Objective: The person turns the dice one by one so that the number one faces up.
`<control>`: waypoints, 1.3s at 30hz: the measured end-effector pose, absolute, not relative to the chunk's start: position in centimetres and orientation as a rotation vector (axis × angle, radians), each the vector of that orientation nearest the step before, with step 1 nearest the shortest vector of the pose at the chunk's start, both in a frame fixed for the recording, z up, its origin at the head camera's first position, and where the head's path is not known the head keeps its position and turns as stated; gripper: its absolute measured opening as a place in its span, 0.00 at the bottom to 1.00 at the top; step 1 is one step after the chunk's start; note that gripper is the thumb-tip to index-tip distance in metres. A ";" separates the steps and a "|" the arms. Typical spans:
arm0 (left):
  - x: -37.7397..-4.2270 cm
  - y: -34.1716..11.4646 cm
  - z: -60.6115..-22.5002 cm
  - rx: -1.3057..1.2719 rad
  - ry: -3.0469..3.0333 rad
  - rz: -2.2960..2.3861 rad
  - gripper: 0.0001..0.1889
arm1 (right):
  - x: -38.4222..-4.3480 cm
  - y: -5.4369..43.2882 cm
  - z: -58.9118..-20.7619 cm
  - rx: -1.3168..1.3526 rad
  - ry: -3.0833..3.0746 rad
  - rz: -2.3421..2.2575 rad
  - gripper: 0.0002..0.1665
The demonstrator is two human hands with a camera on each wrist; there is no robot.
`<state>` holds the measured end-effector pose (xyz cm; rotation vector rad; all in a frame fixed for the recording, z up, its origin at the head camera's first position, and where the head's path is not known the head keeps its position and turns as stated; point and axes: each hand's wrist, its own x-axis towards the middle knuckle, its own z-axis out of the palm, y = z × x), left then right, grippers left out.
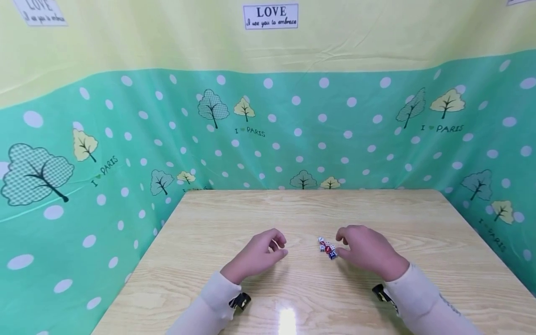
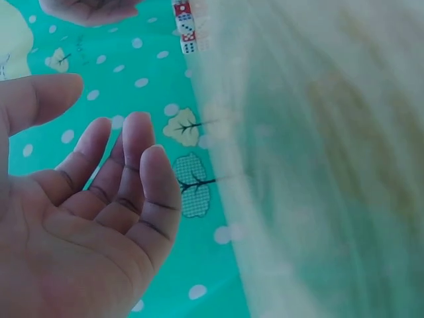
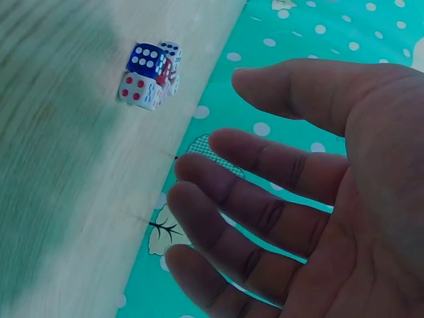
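Note:
A small cluster of dice sits on the wooden table between the two hands. In the head view it includes a blue die (image 1: 332, 255), a red die (image 1: 328, 250) and several white dice (image 1: 322, 248). Seen from the right wrist, the blue die (image 3: 147, 59) shows white pips, beside a white die (image 3: 138, 89) with red pips; other dice are partly hidden behind them. The right hand (image 1: 366, 246) hovers just right of the cluster, fingers loosely bent, holding nothing. Farther off to the left, the left hand (image 1: 259, 253) is relaxed with nothing in its grasp.
The light wooden table (image 1: 234, 211) is enclosed at the back and sides by a green and yellow printed curtain (image 1: 293, 116). Dark wrist straps (image 1: 240, 301) sit at the cuffs of the pale sleeves (image 1: 209, 302). A bright reflection lies near the table's front.

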<state>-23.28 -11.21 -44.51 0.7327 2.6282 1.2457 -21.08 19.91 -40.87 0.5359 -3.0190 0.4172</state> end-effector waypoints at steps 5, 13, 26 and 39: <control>-23.1 -11.2 -44.6 0.743 2.597 1.254 0.16 | -21.2 19.7 -41.4 0.564 -3.011 0.412 0.15; -22.8 -11.2 -44.0 0.825 2.722 1.008 0.16 | -21.5 19.2 -42.3 0.608 -2.974 0.396 0.10; -24.1 -13.8 -42.6 0.750 2.872 0.973 0.17 | -21.4 18.4 -42.9 0.630 -2.982 0.384 0.09; -25.4 -14.9 -43.5 0.641 2.851 1.010 0.21 | -21.4 18.4 -43.6 0.652 -2.986 0.395 0.08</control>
